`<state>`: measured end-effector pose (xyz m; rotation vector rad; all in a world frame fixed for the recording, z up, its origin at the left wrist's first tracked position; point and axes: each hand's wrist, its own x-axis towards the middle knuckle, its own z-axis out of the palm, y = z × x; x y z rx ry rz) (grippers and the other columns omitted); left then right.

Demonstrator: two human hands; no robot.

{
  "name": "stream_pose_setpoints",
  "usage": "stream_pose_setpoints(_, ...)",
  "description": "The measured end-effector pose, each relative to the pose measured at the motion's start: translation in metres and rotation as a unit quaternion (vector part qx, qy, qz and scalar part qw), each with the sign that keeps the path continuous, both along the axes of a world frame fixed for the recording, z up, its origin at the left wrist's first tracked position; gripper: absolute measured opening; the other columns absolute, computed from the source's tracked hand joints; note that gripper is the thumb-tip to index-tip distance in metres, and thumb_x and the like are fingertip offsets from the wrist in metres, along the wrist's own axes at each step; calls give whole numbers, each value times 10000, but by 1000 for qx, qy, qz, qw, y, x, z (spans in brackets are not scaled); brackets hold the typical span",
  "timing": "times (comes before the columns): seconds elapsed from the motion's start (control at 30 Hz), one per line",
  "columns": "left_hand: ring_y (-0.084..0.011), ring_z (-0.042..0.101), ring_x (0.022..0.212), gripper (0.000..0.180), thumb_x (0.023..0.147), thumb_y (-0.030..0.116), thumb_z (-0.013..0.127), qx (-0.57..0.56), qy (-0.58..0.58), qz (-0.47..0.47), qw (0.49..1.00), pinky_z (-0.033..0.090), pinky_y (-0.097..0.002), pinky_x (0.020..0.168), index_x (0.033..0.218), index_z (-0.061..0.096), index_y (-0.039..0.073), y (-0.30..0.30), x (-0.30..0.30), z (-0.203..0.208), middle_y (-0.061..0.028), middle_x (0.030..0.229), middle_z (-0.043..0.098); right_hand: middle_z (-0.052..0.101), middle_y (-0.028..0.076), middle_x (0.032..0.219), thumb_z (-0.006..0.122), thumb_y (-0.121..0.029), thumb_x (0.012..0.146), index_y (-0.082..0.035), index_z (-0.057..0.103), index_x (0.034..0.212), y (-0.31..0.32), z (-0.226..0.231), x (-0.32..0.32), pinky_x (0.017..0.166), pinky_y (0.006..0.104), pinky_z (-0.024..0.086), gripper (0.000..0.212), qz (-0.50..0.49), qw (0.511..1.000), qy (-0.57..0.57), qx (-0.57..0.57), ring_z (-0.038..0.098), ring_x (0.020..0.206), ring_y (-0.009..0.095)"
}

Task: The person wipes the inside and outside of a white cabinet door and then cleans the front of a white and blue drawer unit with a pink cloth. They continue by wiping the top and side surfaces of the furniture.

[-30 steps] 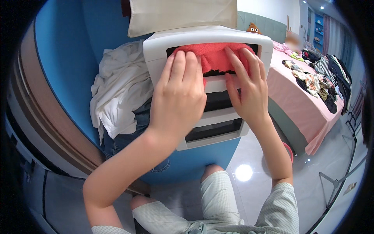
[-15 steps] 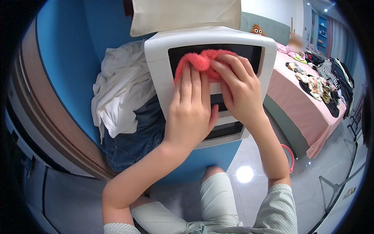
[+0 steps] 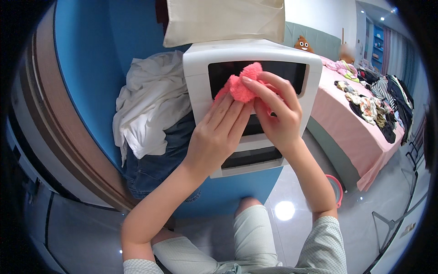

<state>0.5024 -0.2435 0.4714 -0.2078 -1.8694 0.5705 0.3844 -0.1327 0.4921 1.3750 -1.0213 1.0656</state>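
Note:
A fluffy pink cloth (image 3: 241,84), bunched small, is held in front of the top opening of a white plastic drawer unit (image 3: 197,64). My left hand (image 3: 220,137) lies flat under it, fingers together pointing up at the cloth. My right hand (image 3: 276,112) curls over it from the right, fingertips pinching the fluffy bunch. The top drawer slot behind looks dark; I cannot tell what it holds. Two lower drawers show below my hands.
A white garment (image 3: 150,109) and blue jeans (image 3: 153,162) are heaped on the blue surface (image 3: 82,68) left of the unit. A beige cloth bag (image 3: 223,20) hangs above. A pink-covered bed (image 3: 351,123) with several clothes stands right; a pink basin (image 3: 336,189) sits on the floor.
The pink cloth lay spread in the top drawer under both flat hands; it has been gathered into a small bunch and lifted out in front of the opening.

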Motion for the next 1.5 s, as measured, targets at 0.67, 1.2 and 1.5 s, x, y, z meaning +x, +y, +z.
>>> stream_pose_setpoints(0.67,-398,245,1329,642,785,187,562,115,-101,58,987,217,-464,1105,1334,345,-65,-21,31,-28,-254,1396,285,636,82,946,642,44,656,-75,665,874,-20,3,29,755,337,528,249,90,986,-106,95,627,903,240)
stream_pose_setpoints(1.2,-333,562,978,358,826,129,529,425,-223,-377,792,424,-396,872,1142,435,-11,13,14,19,-169,1034,561,637,93,1023,645,71,597,-114,723,943,23,2,10,719,294,537,401,81,978,-161,107,640,909,223)
stream_pose_setpoints(1.5,-412,296,1299,740,727,110,611,213,-114,-21,970,217,-488,1093,1365,268,-40,40,38,17,-266,1386,280,598,98,1094,642,-9,636,-18,667,976,-18,25,11,872,331,497,340,-57,992,13,110,555,1048,249)
